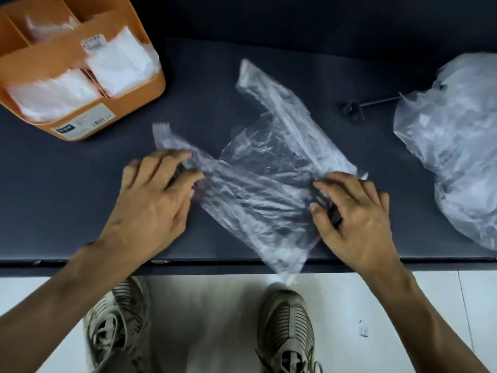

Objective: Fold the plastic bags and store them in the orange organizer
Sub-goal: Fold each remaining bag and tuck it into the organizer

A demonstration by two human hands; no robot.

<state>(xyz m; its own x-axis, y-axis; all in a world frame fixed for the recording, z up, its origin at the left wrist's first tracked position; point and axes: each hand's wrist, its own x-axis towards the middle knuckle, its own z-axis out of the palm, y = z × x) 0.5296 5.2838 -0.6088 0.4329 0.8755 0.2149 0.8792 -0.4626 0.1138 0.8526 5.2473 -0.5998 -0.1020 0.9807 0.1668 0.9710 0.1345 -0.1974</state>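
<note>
A clear plastic bag (265, 168) with two handles lies spread and crumpled on the dark table (67, 200), its bottom corner hanging over the near edge. My left hand (156, 197) holds the bag's left side near one handle, fingers curled into the plastic. My right hand (355, 211) pinches the bag's right edge between thumb and fingers. The orange organizer (129, 103) stands at the far left, with folded white bags (121, 63) in its compartments.
A heap of loose clear bags (457, 141) lies at the right. A small dark tool with a thin rod (352, 109) rests beside that heap. Below the table edge are a white tiled floor and my two shoes.
</note>
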